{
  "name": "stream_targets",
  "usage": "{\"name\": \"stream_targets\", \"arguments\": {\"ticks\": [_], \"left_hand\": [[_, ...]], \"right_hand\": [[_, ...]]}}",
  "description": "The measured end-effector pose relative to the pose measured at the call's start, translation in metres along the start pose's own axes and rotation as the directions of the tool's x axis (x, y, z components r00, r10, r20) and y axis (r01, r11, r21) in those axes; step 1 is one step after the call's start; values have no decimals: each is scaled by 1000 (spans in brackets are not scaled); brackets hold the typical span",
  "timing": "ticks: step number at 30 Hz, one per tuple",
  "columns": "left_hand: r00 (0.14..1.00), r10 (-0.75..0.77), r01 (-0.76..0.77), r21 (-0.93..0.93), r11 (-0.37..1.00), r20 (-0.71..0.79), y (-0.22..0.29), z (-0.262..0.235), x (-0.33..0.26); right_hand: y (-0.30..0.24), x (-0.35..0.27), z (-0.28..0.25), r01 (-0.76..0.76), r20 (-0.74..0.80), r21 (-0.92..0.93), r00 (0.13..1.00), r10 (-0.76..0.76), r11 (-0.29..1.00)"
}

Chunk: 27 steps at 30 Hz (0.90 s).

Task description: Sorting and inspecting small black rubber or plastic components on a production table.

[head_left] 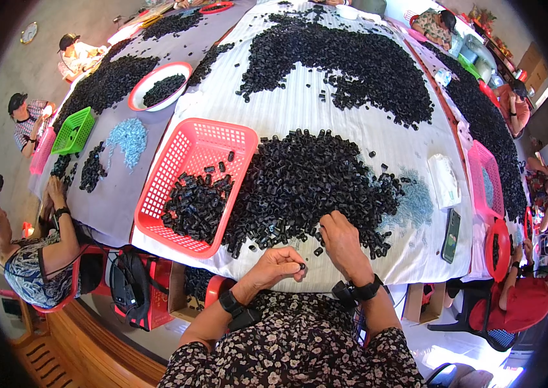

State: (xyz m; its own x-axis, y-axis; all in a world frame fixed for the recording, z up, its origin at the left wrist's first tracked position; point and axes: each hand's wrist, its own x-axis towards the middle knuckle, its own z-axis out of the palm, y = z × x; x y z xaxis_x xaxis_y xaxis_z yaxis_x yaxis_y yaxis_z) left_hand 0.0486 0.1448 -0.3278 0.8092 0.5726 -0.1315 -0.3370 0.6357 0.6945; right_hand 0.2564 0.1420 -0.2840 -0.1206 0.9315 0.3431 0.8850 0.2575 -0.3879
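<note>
My left hand [272,268] pinches a small black tubular plastic piece [301,266] between thumb and fingers, just off the table's near edge. To its right, my right hand [340,238] reaches into the near edge of a large heap of black plastic pieces [306,178]. Its fingers are curled together, and whatever is at the fingertips is hidden. A tilted red plastic basket [238,139] stands against the heap's left side, partly filled with similar black pieces [196,207]. Small pale-blue translucent bits [414,205] lie at the heap's right.
A tissue pack [444,181] and a dark phone [451,236] lie at right. Beyond spreads another black heap [345,61]. At left are a red-rimmed white basin [151,81] and a green basket [73,130]. A person [28,258] works at left; others sit around the tables.
</note>
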Motion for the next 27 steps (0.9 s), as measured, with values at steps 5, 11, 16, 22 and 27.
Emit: {"name": "stream_targets", "arguments": {"ticks": [5, 11, 16, 22, 27], "left_hand": [[999, 53, -53, -31, 998, -14, 0, 2, -1], [986, 146, -139, 90, 986, -81, 12, 8, -6], [968, 224, -199, 195, 960, -115, 24, 26, -7], [956, 251, -208, 255, 944, -153, 22, 29, -6], [959, 241, -197, 264, 944, -147, 24, 35, -8]], "right_hand": [[0, -4, 4, 31, -27, -90, 999, -34, 995], [-23, -14, -24, -282, 81, 496, 957, 280, 821], [-27, -23, -22, -266, 156, 797, 958, 240, 543], [-48, -31, -24, -289, 199, 880, 945, 260, 377], [-47, -35, -20, -342, 267, 855, 935, 235, 390]]}}
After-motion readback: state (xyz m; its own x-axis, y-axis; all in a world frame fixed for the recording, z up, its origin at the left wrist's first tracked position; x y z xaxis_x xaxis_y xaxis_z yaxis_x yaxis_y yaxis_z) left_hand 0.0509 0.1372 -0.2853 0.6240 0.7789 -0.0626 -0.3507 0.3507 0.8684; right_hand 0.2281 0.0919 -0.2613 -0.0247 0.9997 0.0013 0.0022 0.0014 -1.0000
